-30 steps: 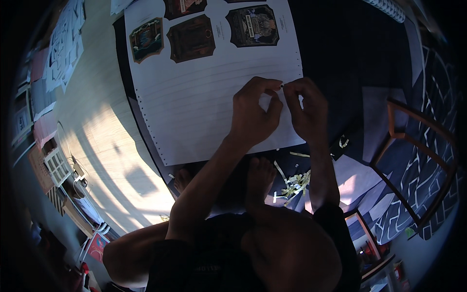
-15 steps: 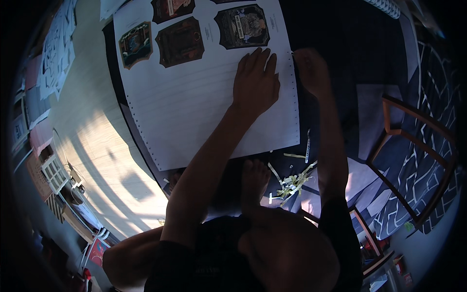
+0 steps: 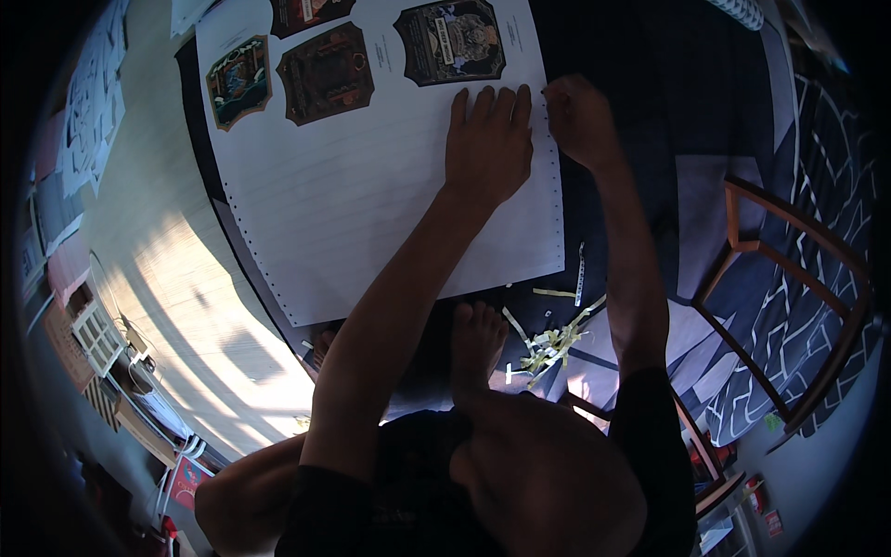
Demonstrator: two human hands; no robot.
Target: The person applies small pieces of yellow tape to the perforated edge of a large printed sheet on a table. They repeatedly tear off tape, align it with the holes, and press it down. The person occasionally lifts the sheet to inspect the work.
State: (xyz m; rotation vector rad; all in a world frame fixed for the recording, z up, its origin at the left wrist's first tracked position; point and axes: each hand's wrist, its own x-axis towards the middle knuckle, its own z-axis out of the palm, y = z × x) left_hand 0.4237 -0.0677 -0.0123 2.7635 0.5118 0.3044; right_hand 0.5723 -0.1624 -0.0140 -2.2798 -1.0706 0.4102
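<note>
A large white paper sheet (image 3: 399, 223) with rows of small dark marks along its side edges lies before me. Several ornate dark printed labels show on its far part, among them a black one (image 3: 452, 42), a brown one (image 3: 327, 74) and a green one (image 3: 238, 82). My left hand (image 3: 489, 139) rests flat on the sheet, fingers apart, just below the black label. At the sheet's right edge, my right hand (image 3: 580, 119) is closed with its fingertips together. Whatever those fingertips hold is too small or hidden to tell.
Thin cut paper strips (image 3: 552, 348) lie in a pile near my foot (image 3: 480, 334), with a loose strip (image 3: 581, 274) beside the sheet. A dark cloth (image 3: 640, 84) spreads under the sheet. A wooden frame (image 3: 789, 306) stands at right; papers (image 3: 97, 111) lie at far left.
The whole view has shifted slightly, so the sheet appears a little further left and up. My right hand has moved slightly toward the far end along the sheet's edge. My left hand stays flat.
</note>
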